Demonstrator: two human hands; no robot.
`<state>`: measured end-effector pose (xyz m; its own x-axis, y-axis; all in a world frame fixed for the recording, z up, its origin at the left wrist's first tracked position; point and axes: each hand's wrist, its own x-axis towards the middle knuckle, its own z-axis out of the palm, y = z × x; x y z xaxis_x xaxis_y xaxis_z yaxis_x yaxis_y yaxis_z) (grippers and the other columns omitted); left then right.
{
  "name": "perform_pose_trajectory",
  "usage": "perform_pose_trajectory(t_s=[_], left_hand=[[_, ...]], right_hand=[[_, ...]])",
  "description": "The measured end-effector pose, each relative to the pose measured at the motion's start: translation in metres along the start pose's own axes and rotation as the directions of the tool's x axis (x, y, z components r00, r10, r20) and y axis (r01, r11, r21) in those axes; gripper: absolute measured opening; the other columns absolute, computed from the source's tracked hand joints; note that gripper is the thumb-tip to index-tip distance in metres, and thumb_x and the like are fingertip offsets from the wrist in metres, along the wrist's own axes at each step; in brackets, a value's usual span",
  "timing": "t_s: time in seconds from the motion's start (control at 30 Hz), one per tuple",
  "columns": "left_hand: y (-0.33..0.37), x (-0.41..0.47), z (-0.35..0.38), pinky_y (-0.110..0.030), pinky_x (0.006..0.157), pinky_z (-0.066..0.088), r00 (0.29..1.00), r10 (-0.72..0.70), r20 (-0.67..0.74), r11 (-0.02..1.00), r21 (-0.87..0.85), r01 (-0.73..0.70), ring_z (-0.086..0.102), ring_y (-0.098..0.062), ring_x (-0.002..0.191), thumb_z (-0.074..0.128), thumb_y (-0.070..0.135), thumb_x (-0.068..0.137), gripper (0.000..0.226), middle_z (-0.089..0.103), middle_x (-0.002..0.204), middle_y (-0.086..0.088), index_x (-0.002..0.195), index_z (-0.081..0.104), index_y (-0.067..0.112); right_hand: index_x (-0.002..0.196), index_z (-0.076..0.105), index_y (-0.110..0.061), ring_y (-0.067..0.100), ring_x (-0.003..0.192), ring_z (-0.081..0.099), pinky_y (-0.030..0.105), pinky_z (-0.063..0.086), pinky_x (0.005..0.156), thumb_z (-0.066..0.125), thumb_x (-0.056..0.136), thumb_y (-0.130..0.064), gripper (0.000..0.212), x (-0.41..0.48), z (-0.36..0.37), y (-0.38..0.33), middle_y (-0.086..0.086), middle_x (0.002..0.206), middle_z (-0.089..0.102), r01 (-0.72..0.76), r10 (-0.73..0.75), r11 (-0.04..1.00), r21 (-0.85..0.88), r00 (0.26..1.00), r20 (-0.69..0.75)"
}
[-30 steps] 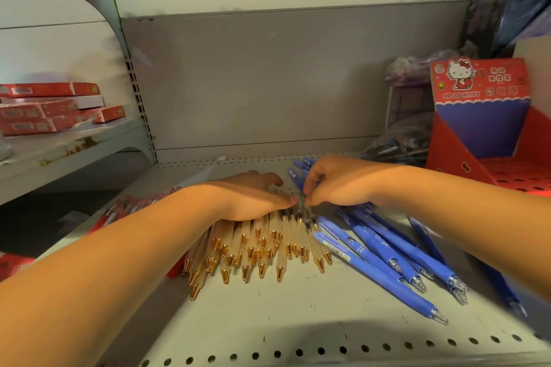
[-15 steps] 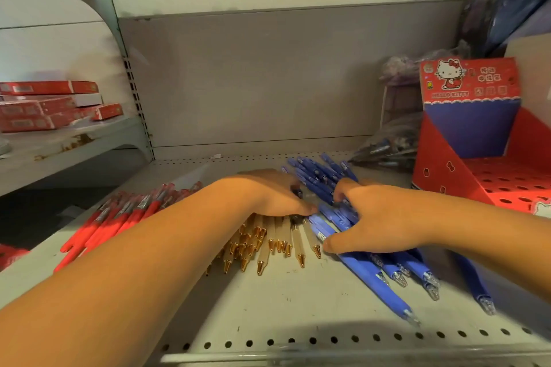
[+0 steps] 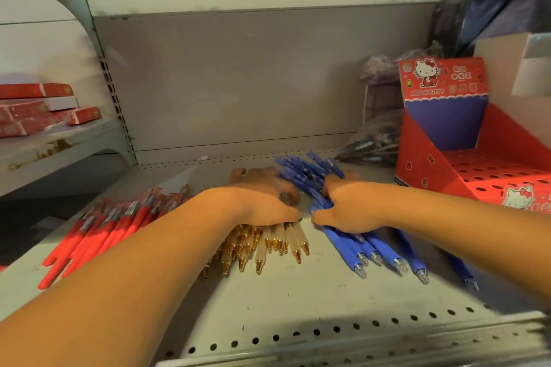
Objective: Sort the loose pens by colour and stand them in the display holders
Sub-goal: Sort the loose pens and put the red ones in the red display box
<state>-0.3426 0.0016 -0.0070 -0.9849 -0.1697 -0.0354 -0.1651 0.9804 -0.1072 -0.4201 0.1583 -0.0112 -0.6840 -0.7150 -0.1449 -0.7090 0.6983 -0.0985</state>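
Three sorted piles lie on the grey shelf (image 3: 298,307): red pens (image 3: 98,232) at the left, cream pens with gold tips (image 3: 268,244) in the middle, blue pens (image 3: 372,250) at the right. My left hand (image 3: 262,199) rests palm down on the cream pile, fingers spread over its far end. My right hand (image 3: 354,205) lies on the blue pile with fingers and thumb curled round a bunch of blue pens. A red Hello Kitty display holder (image 3: 432,170) with a perforated top stands at the right, and no pens show in it.
A clear bag of pens (image 3: 372,143) lies behind the blue pile beside the holder. Red flat boxes (image 3: 29,110) are stacked on the neighbouring shelf at the left. Dark packages sit at the upper right. The perforated shelf front edge (image 3: 328,334) is near me.
My hands parted from a shared pinch at the middle. The right hand moved onto the blue pens and closed round them; the left settled on the cream pile. The view shifted, showing the red pens.
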Motion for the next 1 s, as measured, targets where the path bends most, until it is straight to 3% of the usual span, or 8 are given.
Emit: perform_pose_trajectory(t_s=[0.2, 0.4, 0.53, 0.67, 0.73, 0.8, 0.87, 1.0], left_hand=[[0.008, -0.005, -0.004, -0.042, 0.093, 0.043, 0.984, 0.16, -0.083, 0.986, -0.025, -0.163, 0.057, -0.023, 0.099, 0.05, 0.039, 0.093, 0.024, 0.065, 0.105, -0.003, 0.1, 0.069, 0.026], [0.032, -0.002, -0.003, -0.042, 0.077, 0.054, 0.98, 0.13, -0.152, 0.927, -0.332, -0.174, 0.061, -0.022, 0.086, 0.052, 0.032, 0.092, 0.02, 0.066, 0.096, -0.005, 0.102, 0.065, 0.023], [0.05, 0.008, -0.003, -0.035, 0.063, 0.042, 0.989, 0.073, -0.128, 0.935, -0.336, -0.112, 0.058, -0.025, 0.08, 0.05, 0.033, 0.091, 0.023, 0.062, 0.089, -0.009, 0.096, 0.064, 0.015], [0.06, 0.015, -0.009, -0.036, 0.071, 0.045, 0.997, 0.034, -0.067, 0.953, -0.298, -0.053, 0.059, -0.023, 0.089, 0.046, 0.055, 0.095, 0.043, 0.063, 0.101, -0.007, 0.111, 0.061, 0.019], [0.066, 0.017, -0.011, -0.037, 0.083, 0.045, 1.0, 0.025, 0.002, 0.953, -0.301, -0.023, 0.058, -0.021, 0.101, 0.043, 0.065, 0.093, 0.053, 0.061, 0.118, -0.005, 0.123, 0.057, 0.024], [0.076, 0.018, -0.011, -0.035, 0.094, 0.039, 0.996, 0.033, 0.081, 0.964, -0.267, -0.01, 0.051, -0.023, 0.122, 0.043, 0.07, 0.091, 0.063, 0.052, 0.14, -0.001, 0.138, 0.049, 0.029], [0.084, 0.019, -0.01, -0.036, 0.106, 0.032, 0.992, 0.034, 0.121, 0.976, -0.217, -0.007, 0.039, -0.024, 0.137, 0.045, 0.068, 0.091, 0.069, 0.038, 0.155, 0.001, 0.148, 0.039, 0.03], [0.089, 0.017, -0.012, -0.033, 0.097, 0.039, 0.992, 0.02, 0.123, 0.951, -0.309, 0.019, 0.048, -0.02, 0.119, 0.055, 0.055, 0.092, 0.054, 0.049, 0.142, 0.001, 0.138, 0.049, 0.029]], right_hand=[[0.123, 0.046, -0.011, 0.02, 0.088, 0.052, 0.027, 0.037, 0.062, 0.054, 0.092, -0.052, 0.052, 0.007, -0.007, -0.013, 0.006, 0.1, 0.056, -0.014, 0.015, 0.999, 0.046, 1.0, -0.022], [0.103, 0.07, -0.017, 0.023, 0.094, 0.063, 0.04, 0.052, 0.087, 0.058, 0.089, -0.032, 0.023, -0.02, -0.026, 0.008, 0.006, 0.104, 0.07, 0.044, -0.023, 0.966, 0.255, 0.996, -0.088], [0.105, 0.064, 0.001, 0.039, 0.101, 0.059, 0.047, 0.051, 0.086, 0.055, 0.09, -0.026, 0.033, -0.04, -0.033, 0.028, 0.024, 0.109, 0.065, -0.026, 0.037, 0.994, 0.108, 0.994, -0.103], [0.087, 0.046, -0.016, 0.018, 0.062, 0.051, 0.028, 0.041, 0.053, 0.044, 0.096, -0.044, 0.029, -0.064, -0.025, 0.046, 0.003, 0.083, 0.054, -0.169, 0.161, 0.956, -0.24, 0.986, -0.051], [0.101, 0.046, -0.02, 0.011, 0.054, 0.043, 0.025, 0.031, 0.045, 0.037, 0.098, -0.052, 0.033, -0.074, -0.021, 0.051, 0.0, 0.088, 0.054, -0.207, 0.206, 0.929, -0.306, 0.978, -0.037], [0.121, 0.05, -0.016, 0.014, 0.061, 0.051, 0.024, 0.036, 0.047, 0.035, 0.098, -0.056, 0.048, -0.077, -0.018, 0.055, 0.006, 0.113, 0.062, -0.209, 0.223, 0.934, -0.288, 0.975, 0.017], [0.117, 0.052, -0.014, 0.02, 0.07, 0.06, 0.023, 0.043, 0.049, 0.039, 0.097, -0.054, 0.047, -0.073, -0.017, 0.057, 0.009, 0.116, 0.063, -0.164, 0.175, 0.96, -0.227, 0.984, 0.03], [0.101, 0.049, -0.015, 0.025, 0.085, 0.055, 0.032, 0.043, 0.064, 0.048, 0.093, -0.049, 0.034, -0.059, -0.013, 0.054, 0.004, 0.095, 0.057, -0.051, 0.059, 0.991, -0.127, 0.996, 0.06]])
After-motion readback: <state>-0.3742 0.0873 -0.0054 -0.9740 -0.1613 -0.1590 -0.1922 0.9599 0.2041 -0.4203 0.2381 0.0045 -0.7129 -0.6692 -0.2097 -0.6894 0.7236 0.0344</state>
